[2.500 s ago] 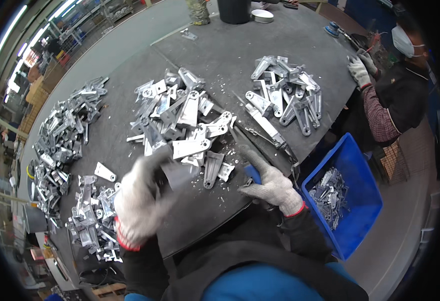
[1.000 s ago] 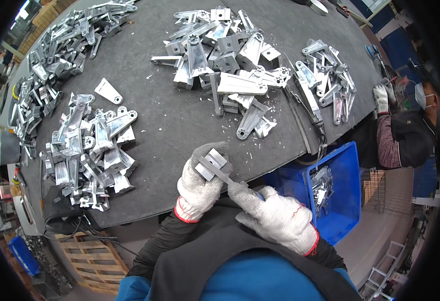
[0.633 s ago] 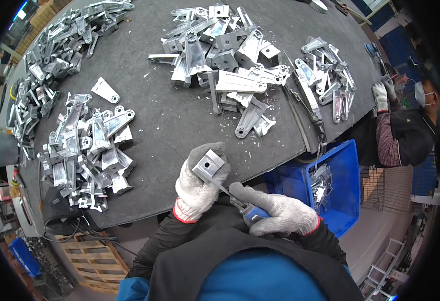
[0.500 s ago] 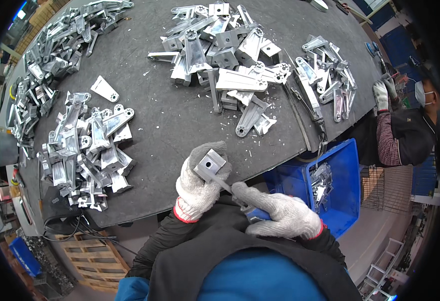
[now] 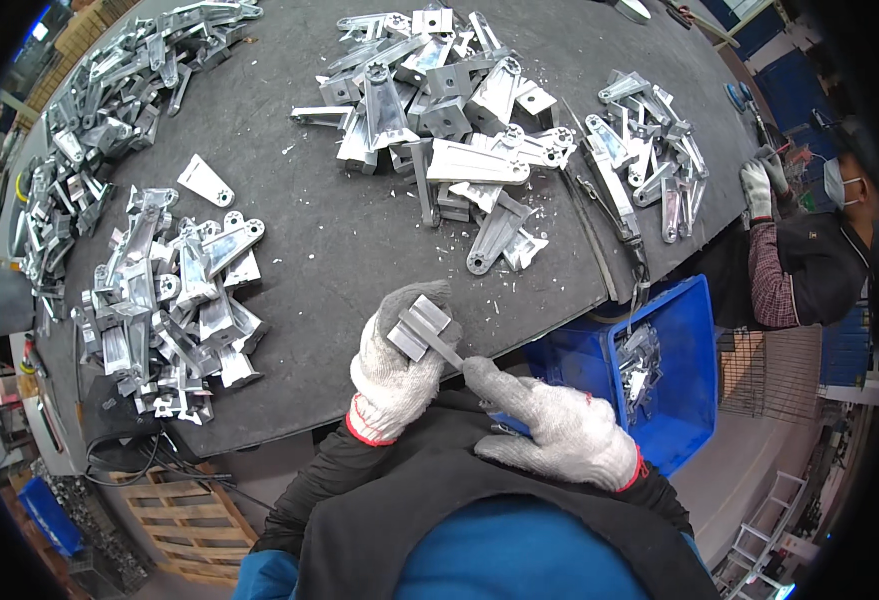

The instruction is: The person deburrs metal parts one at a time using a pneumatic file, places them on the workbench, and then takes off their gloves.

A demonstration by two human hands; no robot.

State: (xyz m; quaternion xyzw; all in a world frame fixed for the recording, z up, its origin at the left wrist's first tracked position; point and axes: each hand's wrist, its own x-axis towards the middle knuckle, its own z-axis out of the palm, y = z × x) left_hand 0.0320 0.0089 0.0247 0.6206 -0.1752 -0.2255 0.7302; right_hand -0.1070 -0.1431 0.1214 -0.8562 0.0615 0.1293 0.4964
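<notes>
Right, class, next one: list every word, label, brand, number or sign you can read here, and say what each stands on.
No text can be read anywhere here.
Co-worker's dark vest: a small pale mark, too small to read.
Metal part in the left hand: no lettering can be made out.
</notes>
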